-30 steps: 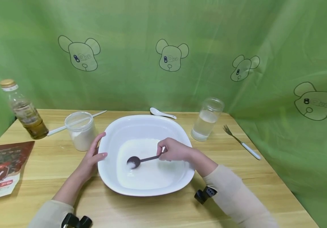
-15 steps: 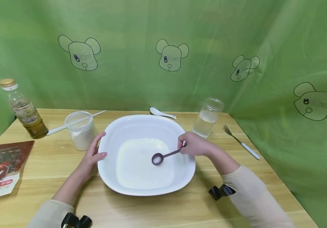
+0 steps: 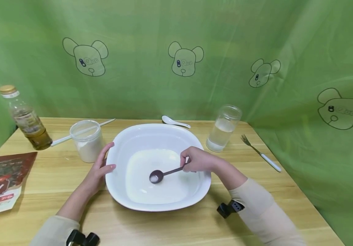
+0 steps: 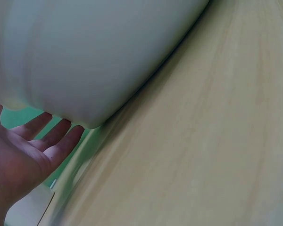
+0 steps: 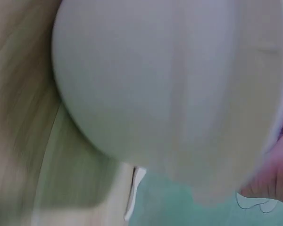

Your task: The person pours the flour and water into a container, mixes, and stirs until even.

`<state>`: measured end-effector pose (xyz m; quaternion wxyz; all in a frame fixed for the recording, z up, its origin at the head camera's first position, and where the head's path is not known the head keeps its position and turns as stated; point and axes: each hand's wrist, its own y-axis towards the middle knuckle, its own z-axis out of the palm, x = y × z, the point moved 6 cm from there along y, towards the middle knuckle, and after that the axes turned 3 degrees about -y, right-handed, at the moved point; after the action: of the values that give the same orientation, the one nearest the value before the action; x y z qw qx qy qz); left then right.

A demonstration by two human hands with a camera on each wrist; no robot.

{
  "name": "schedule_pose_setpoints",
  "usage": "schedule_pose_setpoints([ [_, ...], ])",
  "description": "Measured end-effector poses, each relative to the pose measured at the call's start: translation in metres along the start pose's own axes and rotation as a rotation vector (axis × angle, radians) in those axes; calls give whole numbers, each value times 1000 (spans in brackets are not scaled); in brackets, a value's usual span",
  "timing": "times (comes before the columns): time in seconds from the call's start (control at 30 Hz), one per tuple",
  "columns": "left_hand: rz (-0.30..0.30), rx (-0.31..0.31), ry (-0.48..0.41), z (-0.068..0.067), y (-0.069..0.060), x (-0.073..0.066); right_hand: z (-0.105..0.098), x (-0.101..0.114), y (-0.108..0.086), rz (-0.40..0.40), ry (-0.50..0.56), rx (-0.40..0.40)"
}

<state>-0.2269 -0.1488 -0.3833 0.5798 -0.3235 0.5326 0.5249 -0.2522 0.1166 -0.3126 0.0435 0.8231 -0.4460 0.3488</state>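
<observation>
In the head view, a white basin (image 3: 158, 205) stands on the table in front of me. My left hand (image 3: 96, 174) rests at its left rim, thumb lying over the edge. The left wrist view shows the spread, nearly straight fingers (image 4: 63, 143) touching the outer wall. My right hand (image 3: 198, 159) reaches over the right rim and pinches the handle of a dark brown spoon (image 3: 157, 176) with a round bowl. Something pale shows in the spoon, low inside the basin. The right wrist view is mostly the basin's outside, and the spoon is hidden there.
Behind the left hand stand a jar of white powder (image 3: 88, 147), a thin white stick (image 3: 62, 140) and a bottle of brown liquid (image 3: 30, 124). A red pouch (image 3: 4, 181) lies left. Beyond are a white spoon (image 3: 174, 122), a glass of cloudy liquid (image 3: 222, 131) and a fork (image 3: 262, 153).
The right hand carried the brown spoon to the right across the basin, then part way back to the left. The left hand and the basin have stayed put.
</observation>
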Motion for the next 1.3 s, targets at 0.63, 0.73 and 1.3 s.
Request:
schedule_pose_setpoints([
  [0.63, 6, 4, -12, 0, 0, 2, -7, 0, 11, -16, -58, -155],
  [0.73, -5, -3, -8, 0, 0, 3, 3, 3, 12, -20, 28, -96],
  [1.3, 6, -3, 1, 0, 0, 0, -28, -9, -21, 22, -243, -150],
])
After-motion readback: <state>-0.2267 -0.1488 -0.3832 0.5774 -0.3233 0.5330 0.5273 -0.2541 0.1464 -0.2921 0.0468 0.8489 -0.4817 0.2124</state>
